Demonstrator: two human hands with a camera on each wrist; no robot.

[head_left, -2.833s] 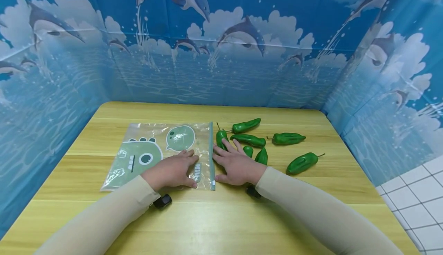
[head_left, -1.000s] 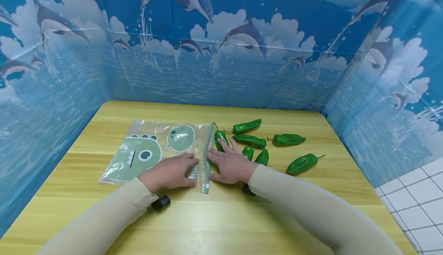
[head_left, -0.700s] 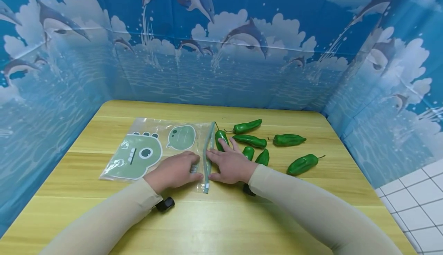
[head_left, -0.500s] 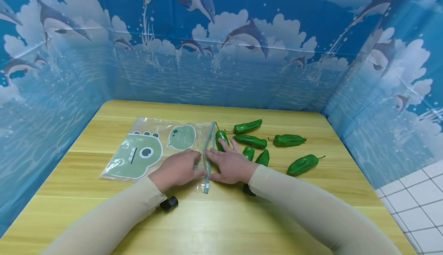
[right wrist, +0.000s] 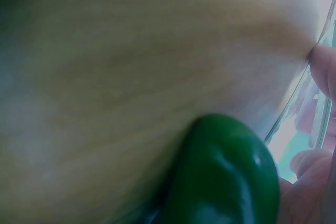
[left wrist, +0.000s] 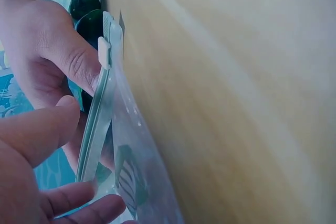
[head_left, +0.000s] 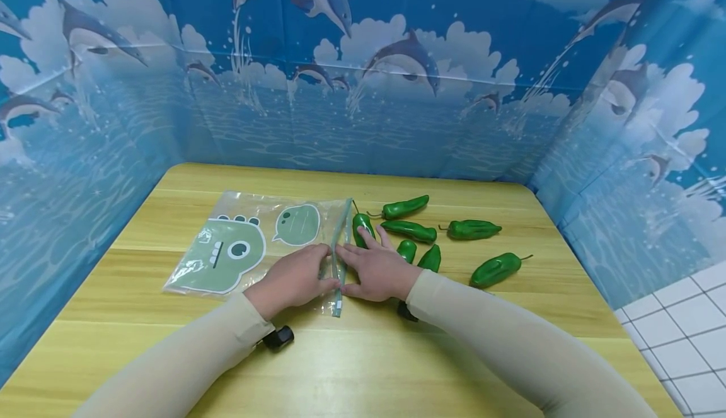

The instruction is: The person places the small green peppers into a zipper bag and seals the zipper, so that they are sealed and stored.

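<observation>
A clear zipper bag (head_left: 295, 251) with a green cartoon monster print lies on the table, its green zipper edge (head_left: 334, 285) toward the right. In the left wrist view that edge stands raised off the tabletop, with a white slider (left wrist: 104, 52) near its end. My left hand (head_left: 292, 279) lies over the bag, thumb and fingertips right at the zipper, spread apart. On the other side of the zipper, my right hand (head_left: 377, 270) has its thumb and fingertips against the edge, its fingers mostly straight. A green pepper (head_left: 363, 229) lies just beyond the right fingertips.
Several more green peppers lie right of the bag, among them a long pepper (head_left: 409, 230), a pepper at the back (head_left: 405, 207) and two farther right, one pepper (head_left: 472, 229) and another pepper (head_left: 496, 270). A dolphin-print curtain (head_left: 363, 128) borders the wooden table (head_left: 363, 367).
The zipper edge has shifted left and buckled upward as my right hand moved left against it. My left hand has slid right to reach the zipper. The peppers have stayed put.
</observation>
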